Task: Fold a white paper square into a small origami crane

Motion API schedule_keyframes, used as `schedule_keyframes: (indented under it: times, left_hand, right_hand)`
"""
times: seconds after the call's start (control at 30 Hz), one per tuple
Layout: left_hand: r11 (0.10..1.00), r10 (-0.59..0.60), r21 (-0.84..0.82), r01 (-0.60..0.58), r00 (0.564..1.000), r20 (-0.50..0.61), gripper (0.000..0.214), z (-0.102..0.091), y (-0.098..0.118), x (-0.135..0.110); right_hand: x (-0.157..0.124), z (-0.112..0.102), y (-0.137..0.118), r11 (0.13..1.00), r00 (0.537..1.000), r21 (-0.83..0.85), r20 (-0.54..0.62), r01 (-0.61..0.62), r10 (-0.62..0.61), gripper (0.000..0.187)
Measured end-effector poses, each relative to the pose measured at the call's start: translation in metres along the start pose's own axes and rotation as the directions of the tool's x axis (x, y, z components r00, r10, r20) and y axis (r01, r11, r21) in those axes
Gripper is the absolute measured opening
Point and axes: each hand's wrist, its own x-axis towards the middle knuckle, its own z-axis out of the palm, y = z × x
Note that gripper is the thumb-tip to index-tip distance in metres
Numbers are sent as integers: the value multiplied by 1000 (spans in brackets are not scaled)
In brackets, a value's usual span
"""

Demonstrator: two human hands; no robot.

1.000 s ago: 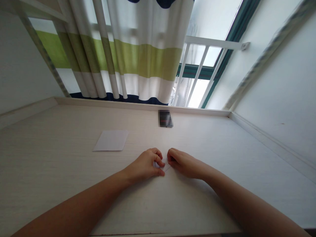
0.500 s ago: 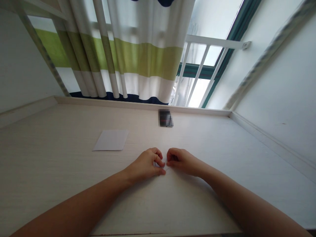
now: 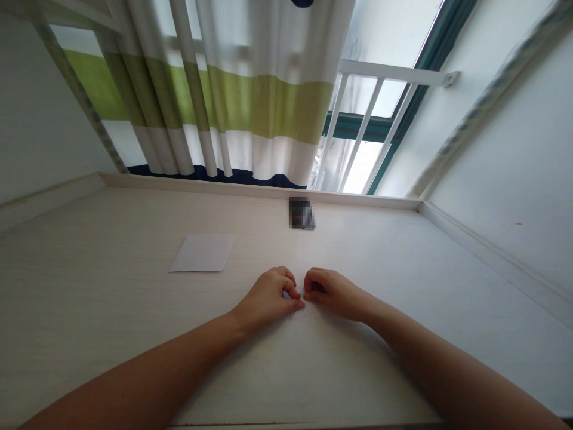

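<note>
My left hand [image 3: 268, 297] and my right hand [image 3: 330, 292] rest side by side on the pale wooden table [image 3: 111, 322], fingertips nearly touching. Both have curled fingers pinched on a small white folded paper [image 3: 299, 306], of which only a sliver shows between and under them. A ring sits on one left finger. A flat white sheet of paper [image 3: 202, 252] lies on the table to the far left of my hands.
A small dark blurred object [image 3: 301, 213] stands near the table's far edge. A raised rim runs along the back and right side of the table. A striped curtain [image 3: 233, 101] and a window with white bars [image 3: 358, 131] hang behind.
My hands have drawn a little closer together over the small paper, and less of it shows now. The flat sheet has stayed in place.
</note>
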Motion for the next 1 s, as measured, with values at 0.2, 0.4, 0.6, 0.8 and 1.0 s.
schedule_keyframes:
  times: [0.2, 0.4, 0.6, 0.8, 1.0]
  left_hand:
    - [1000, -12, -1, 12, 1000, 13, 12, 0, 1, 0]
    - [1000, 0, 13, 0, 1000, 17, 12, -2, 2, -1]
    - [1000, 5, 15, -5, 1000, 7, 11, -1, 2, -1]
    - [1000, 11, 20, -11, 1000, -4, 11, 1, 2, -1]
    - [999, 28, 28, -28, 1000, -1, 11, 1, 2, -2]
  right_hand:
    - [1, 1, 1, 999, 1000, 18, -4, -28, 28, 2]
    - [1, 2, 1, 999, 999, -5, -18, -37, 37, 2]
    - [0, 2, -2, 997, 999, -60, -27, -43, 41, 3]
    - [-1, 3, -2, 995, 999, -91, -37, -33, 30, 4]
    - [-1, 4, -4, 994, 999, -105, -37, -12, 8, 4]
